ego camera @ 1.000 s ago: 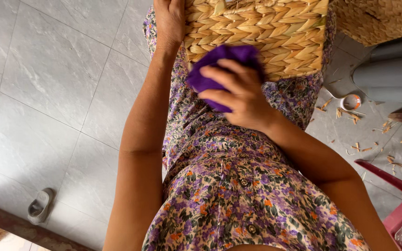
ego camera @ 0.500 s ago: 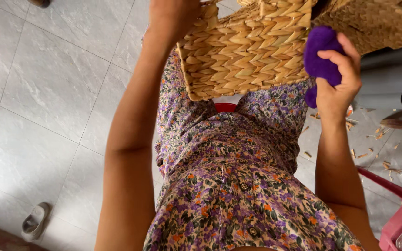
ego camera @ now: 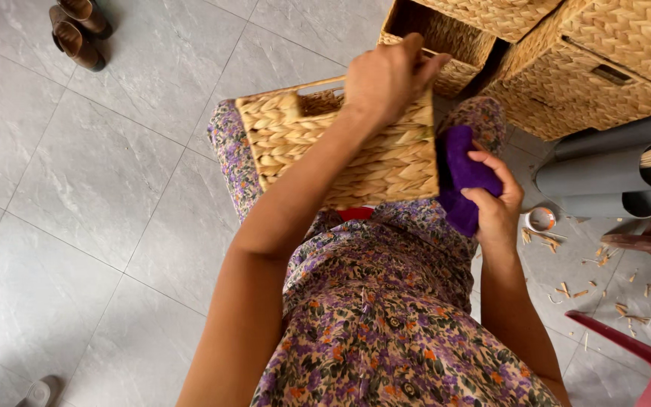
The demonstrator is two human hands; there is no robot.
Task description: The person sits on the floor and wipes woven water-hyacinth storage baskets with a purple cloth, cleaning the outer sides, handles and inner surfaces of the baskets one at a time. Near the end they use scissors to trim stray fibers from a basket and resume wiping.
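Woven basket (ego camera: 325, 143) gripped at its rim by the left hand (ego camera: 386, 75); right hand (ego camera: 495, 200) clutches a purple cloth (ego camera: 457, 169) against its side. Wiping looks midway, I'd guess.

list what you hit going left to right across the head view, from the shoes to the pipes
brown shoes → woven basket → left hand gripping its rim → purple cloth → right hand pressing it to the basket's side → grey pipes
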